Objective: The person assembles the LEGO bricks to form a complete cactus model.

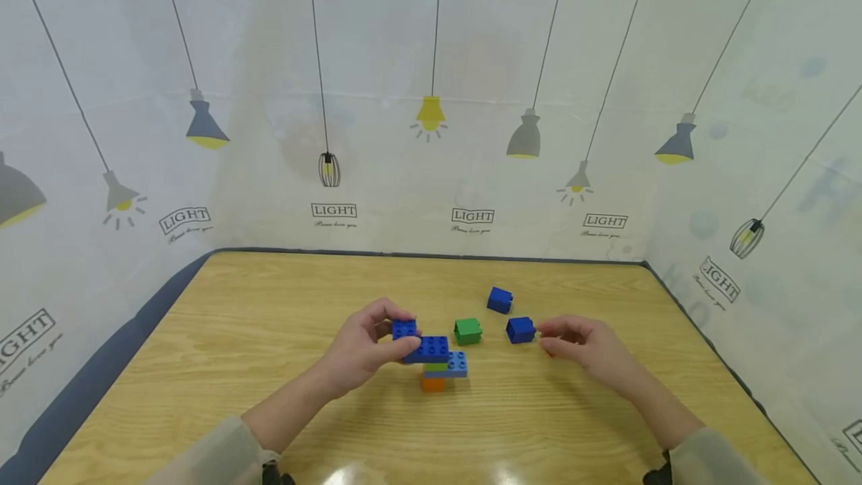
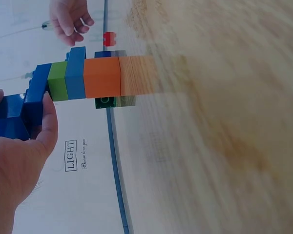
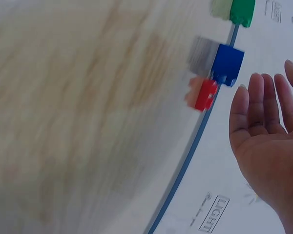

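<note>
A stack of toy building bricks stands on the table, with an orange brick at the bottom. Above it come a light-blue brick, a lime-green brick and a long dark-blue brick. A further dark-blue brick sits at the upper left end. My left hand holds these dark-blue bricks between thumb and fingers. My right hand hovers with relaxed fingers beside a loose blue brick, grasping nothing. Below those fingers, a red brick is mostly hidden in the head view.
A green brick lies behind the stack, and another blue brick lies farther back. The wooden table meets a printed lamp-pattern curtain at its back and sides.
</note>
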Tool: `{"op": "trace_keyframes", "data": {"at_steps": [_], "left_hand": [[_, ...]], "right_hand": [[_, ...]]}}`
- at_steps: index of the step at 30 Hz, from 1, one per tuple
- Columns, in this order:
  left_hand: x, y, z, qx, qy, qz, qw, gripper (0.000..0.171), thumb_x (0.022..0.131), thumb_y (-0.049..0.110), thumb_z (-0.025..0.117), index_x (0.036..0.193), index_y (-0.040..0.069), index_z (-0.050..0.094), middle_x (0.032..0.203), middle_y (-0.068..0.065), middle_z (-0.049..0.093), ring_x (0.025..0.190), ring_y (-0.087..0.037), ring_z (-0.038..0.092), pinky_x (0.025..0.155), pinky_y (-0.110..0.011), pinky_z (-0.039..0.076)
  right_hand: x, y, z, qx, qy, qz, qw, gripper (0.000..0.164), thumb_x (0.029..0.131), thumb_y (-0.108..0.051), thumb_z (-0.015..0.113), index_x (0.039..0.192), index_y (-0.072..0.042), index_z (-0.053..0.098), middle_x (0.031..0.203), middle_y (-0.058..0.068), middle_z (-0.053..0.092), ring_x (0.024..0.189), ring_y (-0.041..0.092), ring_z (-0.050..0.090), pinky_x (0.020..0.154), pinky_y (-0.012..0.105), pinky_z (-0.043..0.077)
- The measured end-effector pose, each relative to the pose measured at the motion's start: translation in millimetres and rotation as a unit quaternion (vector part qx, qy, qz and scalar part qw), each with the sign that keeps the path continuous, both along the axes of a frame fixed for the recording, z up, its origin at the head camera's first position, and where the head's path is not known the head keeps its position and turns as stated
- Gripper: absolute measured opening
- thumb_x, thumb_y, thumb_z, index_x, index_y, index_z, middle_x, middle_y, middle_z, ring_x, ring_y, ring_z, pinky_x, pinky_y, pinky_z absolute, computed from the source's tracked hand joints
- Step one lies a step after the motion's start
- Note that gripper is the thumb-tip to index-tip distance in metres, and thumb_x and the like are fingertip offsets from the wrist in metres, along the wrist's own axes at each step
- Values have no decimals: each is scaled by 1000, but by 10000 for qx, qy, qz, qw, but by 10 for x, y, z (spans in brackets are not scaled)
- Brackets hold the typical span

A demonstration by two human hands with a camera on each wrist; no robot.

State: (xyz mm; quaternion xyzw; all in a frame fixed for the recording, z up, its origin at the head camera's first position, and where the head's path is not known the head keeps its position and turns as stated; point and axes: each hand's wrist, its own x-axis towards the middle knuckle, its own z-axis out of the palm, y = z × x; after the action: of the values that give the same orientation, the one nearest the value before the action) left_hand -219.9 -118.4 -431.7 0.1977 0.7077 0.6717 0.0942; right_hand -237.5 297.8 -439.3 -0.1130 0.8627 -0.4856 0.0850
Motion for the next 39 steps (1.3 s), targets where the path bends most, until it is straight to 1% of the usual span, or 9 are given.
{"op": "trace_keyframes", "data": {"at_steps": [2, 6, 16, 20, 25, 28, 30, 36, 39], "left_hand": [[0, 0, 4, -4, -6, -4, 10000, 33, 103, 14, 78, 127, -2, 63, 128, -19, 64, 110, -24, 66, 86, -34, 68], [0, 2, 10, -38, -24, 13, 10000, 33, 103, 14, 78, 128, -1, 63, 130, -22, 64, 111, -24, 66, 86, -34, 67], [-2, 1, 1, -8, -29, 5, 10000, 32, 103, 12, 78, 127, -2, 63, 131, -24, 63, 111, -23, 66, 85, -33, 67], [-6, -1, -4, -10, -8, -19, 10000, 32, 103, 13, 77, 127, -2, 63, 132, -25, 63, 111, -23, 66, 85, -33, 67], [-6, 3, 3, -12, 9, -24, 10000, 32, 103, 13, 77, 127, -2, 63, 130, -22, 64, 111, -24, 66, 85, -34, 67], [-4, 2, 7, -35, 3, -13, 10000, 32, 103, 14, 78, 127, -2, 63, 129, -20, 65, 111, -24, 66, 85, -34, 68], [-4, 0, 7, -43, -7, -1, 10000, 32, 103, 13, 78, 126, -2, 63, 130, -21, 65, 111, -24, 67, 85, -33, 67], [0, 4, 22, -12, -23, -4, 10000, 31, 103, 12, 77, 127, -2, 63, 132, -23, 63, 111, -24, 66, 85, -33, 67], [7, 4, 28, -24, -61, 3, 10000, 31, 103, 12, 77, 127, -1, 63, 131, -21, 63, 111, -24, 66, 86, -33, 67]], "right_hand": [[-8, 90, -12, 58, -51, -108, 9999, 44, 105, -31, 77, 139, -3, 71, 130, 18, 77, 105, 22, 72, 89, 34, 64], [-39, 230, -39, 292, -91, -238, 9992, 48, 105, -35, 77, 141, -4, 70, 135, 14, 75, 109, 19, 71, 89, 32, 63], [-110, 410, -56, 577, -196, -236, 9979, 41, 107, -30, 74, 139, -4, 71, 133, 15, 74, 109, 25, 70, 85, 33, 63], [-130, 436, -67, 605, -308, -187, 9975, 41, 107, -28, 74, 140, -4, 71, 133, 16, 72, 108, 25, 70, 83, 34, 64], [-177, 446, -89, 768, -394, 35, 9963, 43, 106, -28, 75, 142, -6, 69, 136, 17, 71, 111, 25, 71, 86, 35, 63], [-219, 435, -97, 985, -447, 174, 9940, 44, 105, -28, 76, 144, -8, 69, 139, 18, 70, 114, 26, 70, 88, 38, 62], [-247, 417, -101, 1084, -501, 241, 9925, 46, 104, -27, 78, 145, -9, 67, 141, 19, 69, 117, 29, 69, 91, 40, 62], [-295, 344, -93, 1323, -599, 302, 9889, 52, 100, -23, 82, 148, -11, 66, 141, 20, 68, 120, 33, 67, 97, 49, 62], [-309, 323, -101, 1410, -601, 307, 9877, 51, 99, -22, 83, 146, -11, 68, 140, 19, 67, 120, 33, 67, 97, 49, 62]]}}
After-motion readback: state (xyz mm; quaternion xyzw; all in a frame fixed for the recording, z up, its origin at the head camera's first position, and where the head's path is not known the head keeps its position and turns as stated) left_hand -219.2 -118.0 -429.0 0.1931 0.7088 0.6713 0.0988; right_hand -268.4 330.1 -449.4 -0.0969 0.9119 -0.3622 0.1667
